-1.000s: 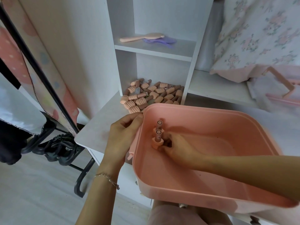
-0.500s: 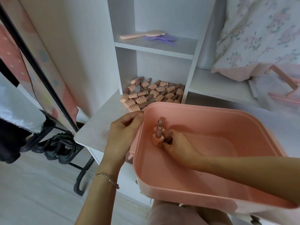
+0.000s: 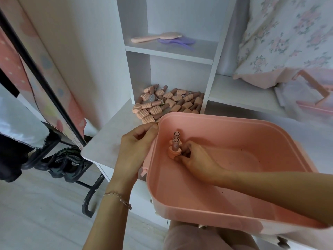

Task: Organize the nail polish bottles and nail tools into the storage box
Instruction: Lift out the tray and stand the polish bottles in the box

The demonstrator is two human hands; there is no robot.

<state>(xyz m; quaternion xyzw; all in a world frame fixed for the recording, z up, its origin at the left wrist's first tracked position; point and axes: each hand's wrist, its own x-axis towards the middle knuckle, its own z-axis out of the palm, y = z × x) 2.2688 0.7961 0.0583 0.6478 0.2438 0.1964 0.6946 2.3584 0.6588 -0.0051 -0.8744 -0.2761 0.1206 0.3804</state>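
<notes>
A pink plastic storage box [image 3: 234, 127] rests on my lap against the white shelf unit. Two peach nail polish bottles stand upright in its far left corner, the front bottle [image 3: 174, 149] and the rear bottle [image 3: 177, 135] touching. My right hand [image 3: 196, 159] is inside the box with its fingertips closed on the base of the front bottle. My left hand [image 3: 136, 148] grips the box's left rim. A heap of several peach nail polish bottles [image 3: 167, 103] lies in the lower shelf compartment behind the box.
A pink hairbrush [image 3: 155, 37] and a purple comb [image 3: 177, 42] lie on the upper shelf. A floral pillow [image 3: 288, 37] and the pink box lid [image 3: 317, 103] are at the right. A black rack with shoes [image 3: 63, 159] stands at the left.
The view has shifted slightly. My right hand stays on the front bottle in the box's corner; my left hand still holds the rim.
</notes>
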